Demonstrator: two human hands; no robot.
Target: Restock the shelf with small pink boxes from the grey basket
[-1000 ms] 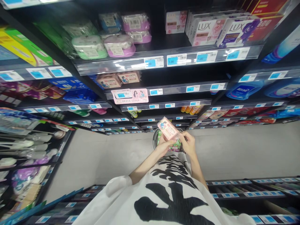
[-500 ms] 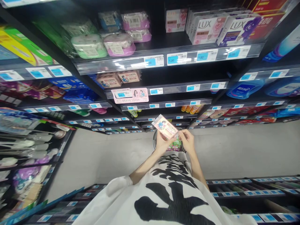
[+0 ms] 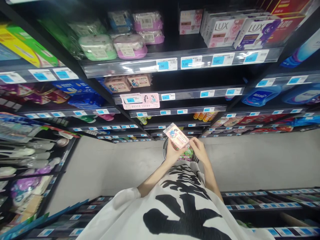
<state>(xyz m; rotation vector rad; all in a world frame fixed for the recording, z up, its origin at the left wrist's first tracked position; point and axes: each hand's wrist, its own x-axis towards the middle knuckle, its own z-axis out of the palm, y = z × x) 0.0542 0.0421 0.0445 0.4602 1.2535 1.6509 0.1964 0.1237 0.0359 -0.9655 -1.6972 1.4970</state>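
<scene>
A pink soap pack (image 3: 178, 136) in clear wrap, printed with characters and a blue figure, is tilted in front of me. My left hand (image 3: 173, 152) grips its lower left side, thumb along the near edge. With closed fingers, my right hand (image 3: 198, 147) pinches the wrap at the pack's right corner. Below both hands is a dark round-rimmed basket (image 3: 165, 151) with green and purple packaging (image 3: 188, 155) inside, partly hidden by the hands. Similar pink packs (image 3: 139, 80) sit on a shelf ahead, at the left.
Ahead, shelves carry LUX soap boxes (image 3: 223, 32), wrapped soap dishes (image 3: 130, 46) and price tags along a shelf edge (image 3: 191, 62). Blue bottles (image 3: 262, 95) lie on the right. Hanging utensils (image 3: 27, 151) line the left side. Another shelf unit (image 3: 270, 205) stands close behind me; grey floor (image 3: 130, 156) lies between.
The view has shifted very slightly. Both hands keep their hold on the soap pack, which has barely moved.
</scene>
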